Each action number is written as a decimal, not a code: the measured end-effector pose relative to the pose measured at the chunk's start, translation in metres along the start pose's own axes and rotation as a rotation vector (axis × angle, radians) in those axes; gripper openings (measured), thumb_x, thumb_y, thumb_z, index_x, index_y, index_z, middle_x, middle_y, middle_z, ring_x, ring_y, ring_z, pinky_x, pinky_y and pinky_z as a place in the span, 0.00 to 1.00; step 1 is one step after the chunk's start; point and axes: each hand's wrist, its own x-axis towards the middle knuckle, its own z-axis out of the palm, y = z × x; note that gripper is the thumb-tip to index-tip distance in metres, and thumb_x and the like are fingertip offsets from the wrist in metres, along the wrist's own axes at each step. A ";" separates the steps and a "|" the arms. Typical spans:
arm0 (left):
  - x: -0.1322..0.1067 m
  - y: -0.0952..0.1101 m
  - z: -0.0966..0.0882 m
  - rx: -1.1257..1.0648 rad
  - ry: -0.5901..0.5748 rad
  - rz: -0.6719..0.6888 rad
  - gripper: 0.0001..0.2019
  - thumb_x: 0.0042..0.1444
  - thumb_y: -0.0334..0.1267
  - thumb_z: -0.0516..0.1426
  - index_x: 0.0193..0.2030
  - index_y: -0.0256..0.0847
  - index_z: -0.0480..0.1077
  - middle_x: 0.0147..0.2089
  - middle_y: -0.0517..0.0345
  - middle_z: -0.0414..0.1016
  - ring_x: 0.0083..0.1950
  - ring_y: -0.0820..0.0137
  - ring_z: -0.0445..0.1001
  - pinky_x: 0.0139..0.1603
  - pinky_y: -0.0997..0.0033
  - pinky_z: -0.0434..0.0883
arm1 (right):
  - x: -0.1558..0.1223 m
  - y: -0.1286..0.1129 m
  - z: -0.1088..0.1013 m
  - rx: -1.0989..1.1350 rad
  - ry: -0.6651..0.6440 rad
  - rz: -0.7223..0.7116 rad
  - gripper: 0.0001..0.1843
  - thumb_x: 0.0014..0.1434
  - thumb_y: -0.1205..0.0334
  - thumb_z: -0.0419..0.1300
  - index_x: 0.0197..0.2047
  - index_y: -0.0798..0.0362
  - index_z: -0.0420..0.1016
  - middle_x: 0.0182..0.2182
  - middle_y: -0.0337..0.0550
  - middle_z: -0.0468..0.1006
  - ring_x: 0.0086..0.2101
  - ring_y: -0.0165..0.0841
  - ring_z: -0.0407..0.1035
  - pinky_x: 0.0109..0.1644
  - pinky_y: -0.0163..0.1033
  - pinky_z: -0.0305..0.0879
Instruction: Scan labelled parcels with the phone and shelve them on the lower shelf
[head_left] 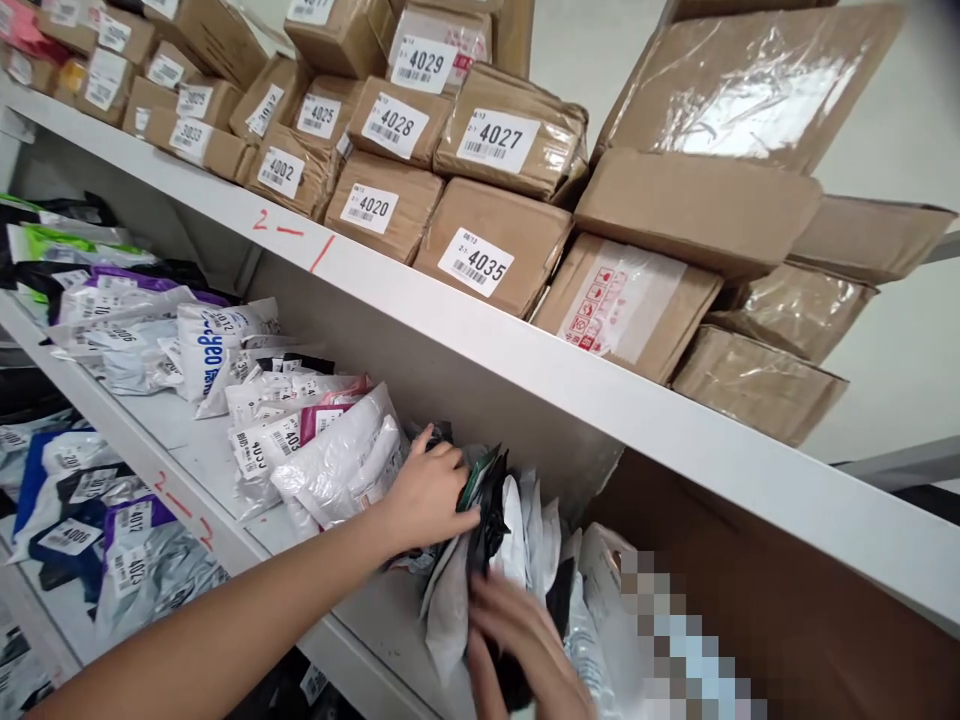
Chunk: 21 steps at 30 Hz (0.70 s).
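Nearest the lens, the right hand, fingers spread, thumbed upright mailer bags on the middle shelf while the left hand, fingers together, best held them parted one by one.

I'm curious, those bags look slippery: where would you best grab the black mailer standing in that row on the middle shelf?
Probably by the upper edge of the black mailer, pinched from the open front. It stands on edge among white bags, so only that edge is exposed; the left hand already parts the row there.
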 end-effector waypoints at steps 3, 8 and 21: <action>0.007 -0.010 0.004 0.021 -0.090 0.087 0.09 0.51 0.34 0.57 0.38 0.34 0.75 0.42 0.48 0.77 0.51 0.60 0.74 0.72 0.49 0.51 | 0.039 -0.010 0.026 -0.206 -0.283 -0.154 0.22 0.59 0.70 0.55 0.57 0.49 0.71 0.57 0.48 0.76 0.61 0.52 0.62 0.66 0.76 0.43; 0.004 -0.030 0.005 -0.032 0.000 0.077 0.11 0.59 0.37 0.50 0.36 0.36 0.73 0.40 0.51 0.78 0.46 0.63 0.76 0.71 0.49 0.52 | 0.055 -0.006 0.022 -0.337 -0.364 -0.116 0.18 0.51 0.76 0.56 0.44 0.52 0.74 0.42 0.45 0.79 0.48 0.44 0.70 0.65 0.68 0.50; -0.011 -0.033 0.008 0.008 0.089 0.249 0.19 0.65 0.46 0.46 0.42 0.36 0.73 0.42 0.50 0.78 0.51 0.60 0.74 0.71 0.37 0.46 | 0.049 -0.001 0.017 -0.394 -0.255 -0.122 0.07 0.49 0.72 0.62 0.33 0.53 0.72 0.34 0.46 0.75 0.42 0.46 0.69 0.54 0.66 0.63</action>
